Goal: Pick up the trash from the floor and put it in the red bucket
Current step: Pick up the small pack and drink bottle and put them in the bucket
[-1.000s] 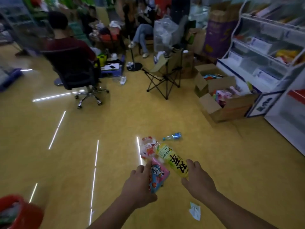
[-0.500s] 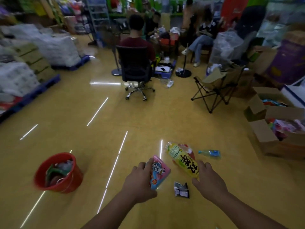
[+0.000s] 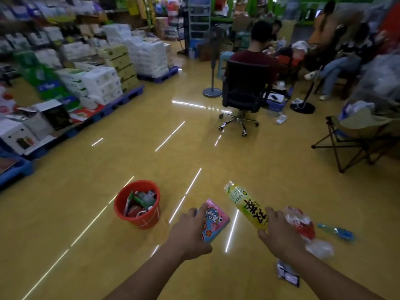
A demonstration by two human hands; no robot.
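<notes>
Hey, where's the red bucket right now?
In the head view, the red bucket stands on the floor at lower centre-left, just left of the left hand, which grips a pink packet.

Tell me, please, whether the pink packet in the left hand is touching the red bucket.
Apart. The head view shows bare yellow floor between the pink packet, held by the left hand, and the red bucket.

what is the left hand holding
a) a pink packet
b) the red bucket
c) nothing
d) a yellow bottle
a: the left hand grips the pink packet, while the yellow bottle is in the right hand.
</notes>
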